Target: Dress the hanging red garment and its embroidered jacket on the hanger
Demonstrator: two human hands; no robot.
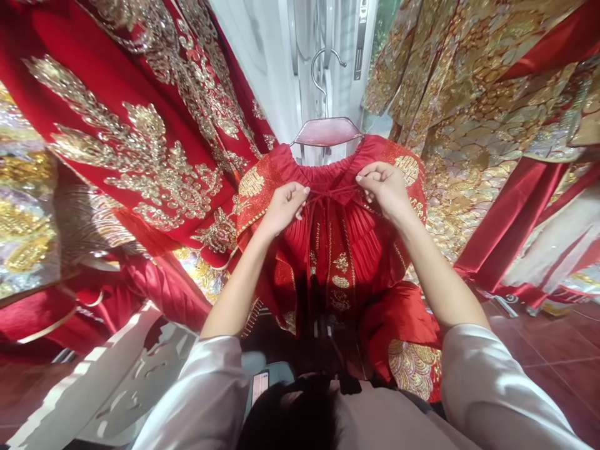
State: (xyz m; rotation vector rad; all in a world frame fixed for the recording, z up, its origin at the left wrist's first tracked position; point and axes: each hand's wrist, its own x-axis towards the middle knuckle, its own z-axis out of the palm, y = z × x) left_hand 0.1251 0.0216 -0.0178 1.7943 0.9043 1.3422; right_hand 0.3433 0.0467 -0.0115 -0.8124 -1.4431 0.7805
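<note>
A red pleated garment (pixel 302 234) with gold embroidery hangs in front of me on a metal-hooked hanger (pixel 327 131). At its gathered neckline a thin red tie cord (pixel 335 192) is looped in a bow. My left hand (pixel 287 205) pinches the left side of this cord between thumb and forefinger. On the other side my right hand (pixel 385 186) pinches the cord's right side near the shoulder. The cord runs fairly straight between both hands. Gold patterned panels lie on both shoulders of the garment.
Red gowns with silver-gold beading (pixel 154 159) hang at the left. Gold scale-patterned garments (pixel 473 125) hang at the right. A white door frame (pixel 344 69) stands behind the hanger. Below are a white carved panel (pixel 140 375), red fabric (pixel 398 319) and a phone (pixel 259 386).
</note>
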